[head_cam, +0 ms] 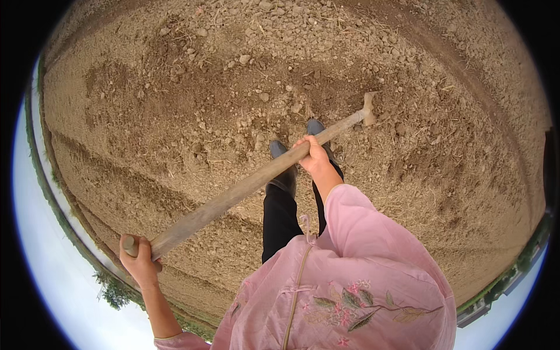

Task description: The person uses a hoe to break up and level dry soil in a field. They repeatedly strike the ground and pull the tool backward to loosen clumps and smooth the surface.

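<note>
A long-handled digging tool with a wooden shaft (227,197) slants across the view from lower left to upper right. My left hand (139,260) grips the wooden crosspiece (130,246) at its near end. Partway down toward the far end, my right hand (311,154) wraps the shaft. The soil-caked head (369,108) rests at the ground ahead and to the right of my feet. Whether its blade is a hoe's or a spade's cannot be told; part of it seems sunk in the dirt.
Dark boots (316,127) stand on cloddy dry soil (210,100) close beneath the shaft. Stones and straw bits lie scattered ahead. A shallow furrow (463,74) curves along the upper right. A pale strip (48,170) runs beyond the field at left, and a tree (114,291) rises there.
</note>
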Tool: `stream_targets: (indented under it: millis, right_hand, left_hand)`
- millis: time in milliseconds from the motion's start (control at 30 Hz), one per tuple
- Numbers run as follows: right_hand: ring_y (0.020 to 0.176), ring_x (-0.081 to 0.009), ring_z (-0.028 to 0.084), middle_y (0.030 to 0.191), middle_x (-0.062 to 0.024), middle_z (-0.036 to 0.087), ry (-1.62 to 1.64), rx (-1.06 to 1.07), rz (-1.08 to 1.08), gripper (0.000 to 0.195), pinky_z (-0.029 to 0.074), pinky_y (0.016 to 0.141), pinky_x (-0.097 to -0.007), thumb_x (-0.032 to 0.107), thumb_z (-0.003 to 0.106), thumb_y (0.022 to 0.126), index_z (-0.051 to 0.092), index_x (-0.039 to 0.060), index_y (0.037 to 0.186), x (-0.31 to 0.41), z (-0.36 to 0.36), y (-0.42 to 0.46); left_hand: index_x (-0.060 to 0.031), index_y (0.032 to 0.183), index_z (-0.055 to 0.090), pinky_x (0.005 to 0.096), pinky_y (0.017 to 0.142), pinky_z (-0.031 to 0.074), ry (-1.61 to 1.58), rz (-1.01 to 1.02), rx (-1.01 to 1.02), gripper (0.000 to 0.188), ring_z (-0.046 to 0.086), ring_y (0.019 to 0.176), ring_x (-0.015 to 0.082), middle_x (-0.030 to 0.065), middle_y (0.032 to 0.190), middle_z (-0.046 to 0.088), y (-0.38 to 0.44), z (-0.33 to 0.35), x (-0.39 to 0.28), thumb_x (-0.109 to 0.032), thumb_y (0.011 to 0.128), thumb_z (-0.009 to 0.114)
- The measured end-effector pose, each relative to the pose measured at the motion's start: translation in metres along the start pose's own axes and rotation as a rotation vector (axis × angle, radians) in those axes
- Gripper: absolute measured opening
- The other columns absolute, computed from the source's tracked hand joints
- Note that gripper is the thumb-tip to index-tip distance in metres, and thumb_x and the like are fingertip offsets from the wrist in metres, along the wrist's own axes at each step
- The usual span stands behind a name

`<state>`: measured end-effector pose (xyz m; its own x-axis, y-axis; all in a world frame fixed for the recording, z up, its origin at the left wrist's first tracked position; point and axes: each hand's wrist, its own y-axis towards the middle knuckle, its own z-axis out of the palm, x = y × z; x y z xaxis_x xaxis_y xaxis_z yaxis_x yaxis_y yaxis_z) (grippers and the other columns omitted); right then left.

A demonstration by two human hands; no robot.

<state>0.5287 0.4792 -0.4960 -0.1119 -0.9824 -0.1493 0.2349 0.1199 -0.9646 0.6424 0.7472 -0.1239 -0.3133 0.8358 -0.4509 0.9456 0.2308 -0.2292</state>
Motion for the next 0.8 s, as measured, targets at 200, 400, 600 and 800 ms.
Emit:
stream_targets:
  millis: [200,400,600,800]
  right_hand:
    - [0.056,-0.0208,0.045,0.058,-0.0055,0.044,-0.024,-0.16,-0.2,0.016,0.045,0.057,-0.0343,0.015,0.05,0.078,0.042,0.0085,0.066,0.136,-0.066,-0.038]
    - [0.055,-0.0196,0.044,0.059,-0.0052,0.043,-0.005,-0.276,-0.306,0.013,0.043,0.055,-0.0332,0.013,0.049,0.078,0.041,0.0082,0.069,0.104,-0.014,-0.07]
    - [0.06,-0.0213,0.049,0.065,-0.0073,0.046,-0.043,0.034,0.016,0.013,0.047,0.061,-0.0384,0.011,0.054,0.077,0.043,0.0052,0.074,-0.07,0.131,-0.043]
    - [0.069,-0.0207,0.054,0.078,-0.0088,0.051,-0.067,0.246,0.263,0.019,0.048,0.063,-0.0384,0.014,0.057,0.079,0.044,0.0034,0.088,-0.261,0.298,-0.056]
  left_hand:
    - [-0.0035,0.067,0.045,0.0264,0.05,0.038,-0.074,0.16,0.199,0.012,0.044,0.053,0.0106,0.0036,0.062,0.049,-0.051,0.08,-0.027,-0.003,0.069,0.057]
    - [-0.0036,0.068,0.044,0.0258,0.049,0.038,-0.169,-0.005,0.195,0.012,0.044,0.053,0.0096,0.0031,0.061,0.049,-0.007,0.051,-0.034,-0.006,0.07,0.056]
    - [-0.0043,0.072,0.044,0.0229,0.048,0.034,-0.196,-0.095,-0.054,0.012,0.04,0.052,0.0092,0.0006,0.062,0.044,0.07,-0.104,0.028,-0.008,0.073,0.055]
    - [-0.0067,0.072,0.042,0.0229,0.041,0.032,-0.084,0.022,-0.256,0.014,0.038,0.048,0.0096,0.0,0.061,0.04,0.174,-0.29,0.049,-0.015,0.075,0.052]
